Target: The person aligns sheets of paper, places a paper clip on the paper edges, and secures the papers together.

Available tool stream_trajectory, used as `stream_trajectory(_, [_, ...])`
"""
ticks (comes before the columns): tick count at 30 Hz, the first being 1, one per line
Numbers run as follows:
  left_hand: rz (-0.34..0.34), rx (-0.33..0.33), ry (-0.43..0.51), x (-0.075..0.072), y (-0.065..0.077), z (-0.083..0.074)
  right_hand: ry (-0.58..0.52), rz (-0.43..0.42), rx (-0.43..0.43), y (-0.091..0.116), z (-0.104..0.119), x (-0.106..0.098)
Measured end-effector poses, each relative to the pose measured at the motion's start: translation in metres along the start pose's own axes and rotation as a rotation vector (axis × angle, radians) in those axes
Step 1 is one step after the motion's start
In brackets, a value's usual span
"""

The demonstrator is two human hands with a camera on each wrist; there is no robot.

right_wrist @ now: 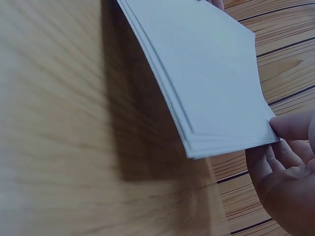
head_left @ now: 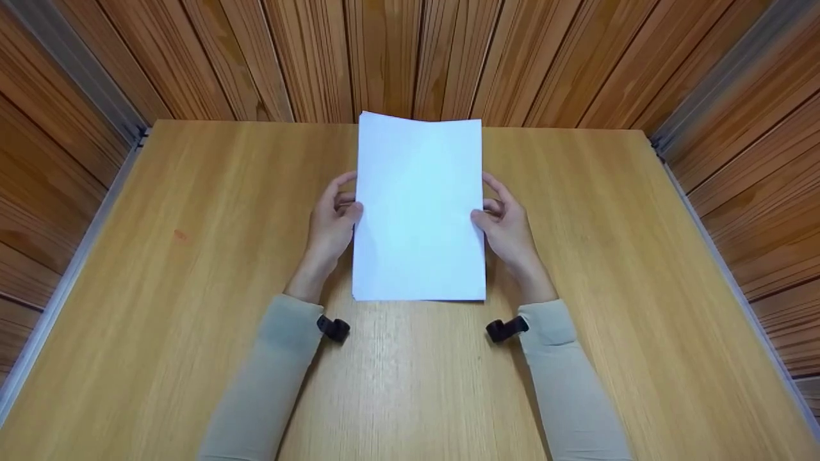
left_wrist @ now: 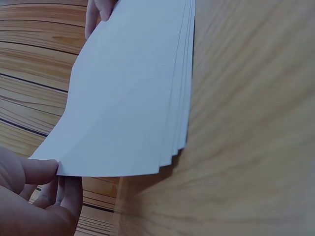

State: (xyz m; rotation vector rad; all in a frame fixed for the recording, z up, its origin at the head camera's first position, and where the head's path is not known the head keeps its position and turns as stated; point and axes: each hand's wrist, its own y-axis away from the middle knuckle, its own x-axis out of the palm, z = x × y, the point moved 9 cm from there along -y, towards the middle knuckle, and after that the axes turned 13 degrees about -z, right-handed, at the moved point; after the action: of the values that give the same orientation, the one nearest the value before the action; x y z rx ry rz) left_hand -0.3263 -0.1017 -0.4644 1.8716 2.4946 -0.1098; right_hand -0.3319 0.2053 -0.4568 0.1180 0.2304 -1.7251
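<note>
A stack of white paper sheets point(head_left: 419, 211) is held up between both hands in the head view. The left hand point(head_left: 331, 224) grips its left edge, thumb on top and fingers beneath. On the opposite edge the right hand point(head_left: 510, 227) pinches the stack the same way. Several sheets show slightly fanned edges in the left wrist view, where the paper point(left_wrist: 123, 93) curves up toward the left hand point(left_wrist: 44, 196). From the right wrist, the near edge of the stack point(right_wrist: 211, 83) stands above the table with a shadow below, and the right hand point(right_wrist: 290, 167) holds its side.
A light wooden table point(head_left: 192, 320) lies under the hands. Wood-plank walls point(head_left: 384, 57) rise behind it and at both sides, with grey metal rails point(head_left: 83, 240) along the side edges. Each sleeve cuff carries a small black camera point(head_left: 334, 329).
</note>
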Motion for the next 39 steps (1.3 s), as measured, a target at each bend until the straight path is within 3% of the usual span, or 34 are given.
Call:
stream_trajectory(11, [-0.040,0.104,0.017,-0.003,0.000,-0.009,-0.093,-0.027,-0.103,0.001,0.013,-0.001])
stream_trajectory(28, [-0.075,0.167,0.043,-0.004,-0.001,-0.022,-0.131,-0.071,-0.190,0.001,0.026,-0.004])
stream_trajectory(39, [-0.043,0.265,0.089,-0.006,0.001,-0.032,-0.122,-0.109,-0.233,0.002,0.033,-0.006])
